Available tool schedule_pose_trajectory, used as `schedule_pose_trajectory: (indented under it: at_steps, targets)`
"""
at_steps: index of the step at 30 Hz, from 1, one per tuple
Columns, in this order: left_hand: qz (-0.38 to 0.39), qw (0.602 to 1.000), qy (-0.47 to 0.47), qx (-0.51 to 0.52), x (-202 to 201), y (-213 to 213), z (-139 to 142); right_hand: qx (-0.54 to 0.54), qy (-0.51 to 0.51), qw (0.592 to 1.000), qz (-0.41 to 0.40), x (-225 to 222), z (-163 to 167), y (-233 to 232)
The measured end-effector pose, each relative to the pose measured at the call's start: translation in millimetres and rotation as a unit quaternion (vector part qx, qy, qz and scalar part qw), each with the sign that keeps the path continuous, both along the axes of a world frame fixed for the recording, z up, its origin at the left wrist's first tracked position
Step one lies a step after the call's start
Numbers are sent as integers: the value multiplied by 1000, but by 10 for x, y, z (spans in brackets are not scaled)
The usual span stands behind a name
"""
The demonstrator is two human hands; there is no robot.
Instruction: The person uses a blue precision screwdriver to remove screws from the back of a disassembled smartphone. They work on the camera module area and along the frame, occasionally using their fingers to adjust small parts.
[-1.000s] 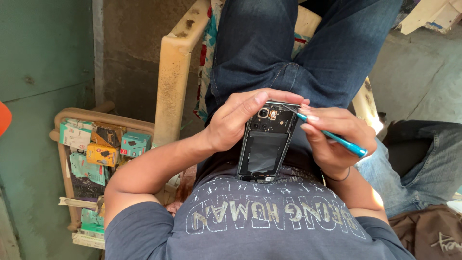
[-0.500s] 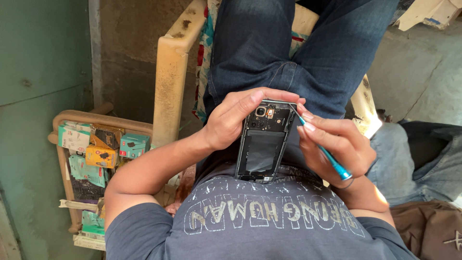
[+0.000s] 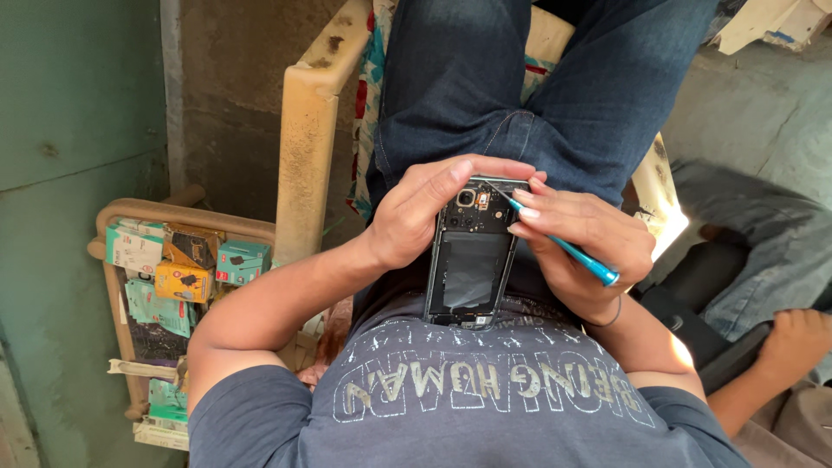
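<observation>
An opened black phone (image 3: 471,264) with its back cover off rests upright against my belly, circuit board and camera at the top. My left hand (image 3: 426,208) wraps round its left side and top edge, holding it. A thin blue screwdriver (image 3: 568,248) is pinched in my right hand (image 3: 585,238), its tip touching the phone's top right corner by the camera. I sit on a cream plastic chair (image 3: 303,147) in dark jeans (image 3: 520,78) and a grey printed shirt.
A cane rack (image 3: 139,217) at the left holds several small coloured boxes (image 3: 178,269). Green wall at far left. Another person's hand (image 3: 793,342) and jeans-clad leg lie at the lower right, by a dark bag.
My right hand has moved in closer to the phone, and the screwdriver tip now rests on its top right corner. The left hand keeps its grip.
</observation>
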State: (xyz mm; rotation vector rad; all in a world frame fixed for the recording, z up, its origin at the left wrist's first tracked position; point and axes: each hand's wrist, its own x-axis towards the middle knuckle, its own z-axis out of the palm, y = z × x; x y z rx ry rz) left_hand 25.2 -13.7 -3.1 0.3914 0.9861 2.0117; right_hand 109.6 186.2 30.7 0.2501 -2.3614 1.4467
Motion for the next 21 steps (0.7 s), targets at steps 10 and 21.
schedule_pose_trajectory:
  at_steps: [10,21]
  targets:
    - [-5,998,-60,-7,17,28,-41,14,-3,1000,2,70,19,93]
    - [-10,999,-49,-5,-15,12,-54,1,-2,1000,18,-28,-12,32]
